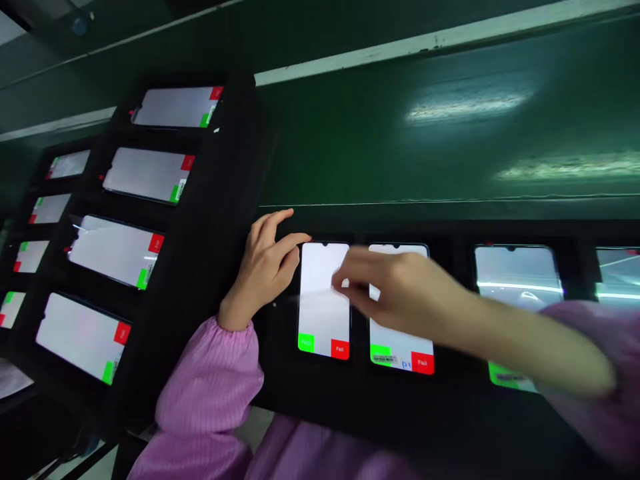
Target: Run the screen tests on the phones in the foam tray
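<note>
A lit smartphone (320, 293) stands upright in a black tray (320, 390), its white screen marked with a green square and a red "Fail" square at the bottom. Beside its upper left corner is my left hand (267, 263), fingers apart, index fingertip at the phone's top edge. My right hand (395, 287) is slightly blurred, its fingers pinched together over the phone's right edge. Whatever the pinch holds, if anything, is too small to make out. Under that hand lies a second phone (400, 340), partly covered, with a barcode strip and blue handwriting near its bottom.
Farther right, another phone (517, 273) is partly hidden by my right forearm, and one more (620, 277) is cut by the frame edge. A second black tray (200, 220) with several lit phones stands at left. Behind is a green surface (360, 147).
</note>
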`<state>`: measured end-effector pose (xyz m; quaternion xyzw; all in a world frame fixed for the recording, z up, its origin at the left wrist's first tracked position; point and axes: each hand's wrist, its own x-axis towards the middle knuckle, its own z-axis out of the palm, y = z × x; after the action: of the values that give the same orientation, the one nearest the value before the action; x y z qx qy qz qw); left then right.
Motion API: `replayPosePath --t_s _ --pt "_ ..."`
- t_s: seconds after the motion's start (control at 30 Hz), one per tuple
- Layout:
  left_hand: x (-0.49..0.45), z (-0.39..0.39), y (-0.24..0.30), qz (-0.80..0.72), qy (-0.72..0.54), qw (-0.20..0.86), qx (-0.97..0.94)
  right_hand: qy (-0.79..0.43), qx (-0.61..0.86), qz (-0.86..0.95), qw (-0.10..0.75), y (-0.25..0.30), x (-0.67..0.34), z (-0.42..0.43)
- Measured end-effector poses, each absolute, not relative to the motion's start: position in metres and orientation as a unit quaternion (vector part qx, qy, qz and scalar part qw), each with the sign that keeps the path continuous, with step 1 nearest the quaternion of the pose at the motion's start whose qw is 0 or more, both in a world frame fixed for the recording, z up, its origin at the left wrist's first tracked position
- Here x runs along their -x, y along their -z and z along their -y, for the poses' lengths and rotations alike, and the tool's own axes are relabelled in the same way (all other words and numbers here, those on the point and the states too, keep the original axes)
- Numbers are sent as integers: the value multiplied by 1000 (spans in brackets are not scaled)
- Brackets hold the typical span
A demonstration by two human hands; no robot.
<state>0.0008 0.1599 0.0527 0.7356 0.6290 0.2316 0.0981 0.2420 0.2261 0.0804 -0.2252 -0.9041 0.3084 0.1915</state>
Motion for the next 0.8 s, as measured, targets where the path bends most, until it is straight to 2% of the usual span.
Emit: replayPosePath --t_s 0.17,0.27,0.5,0.8 --pt "7 -162 -44 -631 -269 137 -715 -432 347 785 276 -100 -245 -283" --pt "7 -161 -44 -635 -271 138 -710 -446 413 728 316 -108 -245 -292" --pt "8 -136 -60 -663 -302 54 -683 -429 439 731 300 -110 -242 -280" --pt "8 -64 -64 -695 -274 94 -658 -434 483 715 260 -114 -246 -260"
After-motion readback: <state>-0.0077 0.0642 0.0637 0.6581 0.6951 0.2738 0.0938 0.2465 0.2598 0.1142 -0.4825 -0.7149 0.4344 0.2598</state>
